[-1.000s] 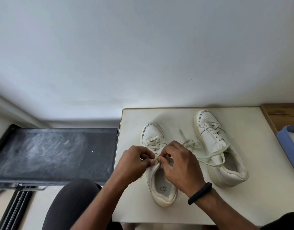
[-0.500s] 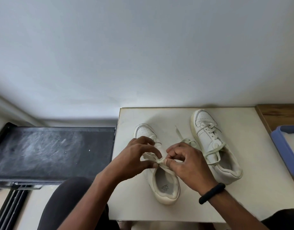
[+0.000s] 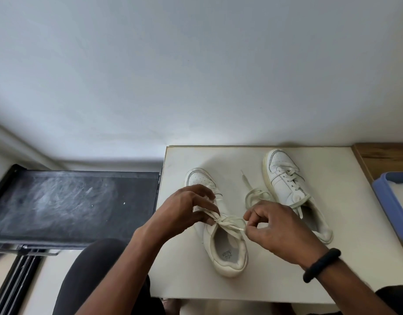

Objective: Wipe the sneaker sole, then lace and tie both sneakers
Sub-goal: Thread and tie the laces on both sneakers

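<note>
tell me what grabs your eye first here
Two hands meet at the middle of the white table: the left hand and right hand each pinch the lace of the near sneaker, stretched across its opening. To the right and farther back stands the other sneaker, a loose lace trailing beside it. A blue tray pokes in at the right edge.

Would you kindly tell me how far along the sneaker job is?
Both sneakers look laced. In hand: left hand and right hand pinch the lace of the near sneaker, knot forming. Left: the far sneaker looks untied, its loose lace lying on the table. Sole wiping can't be judged.
</note>
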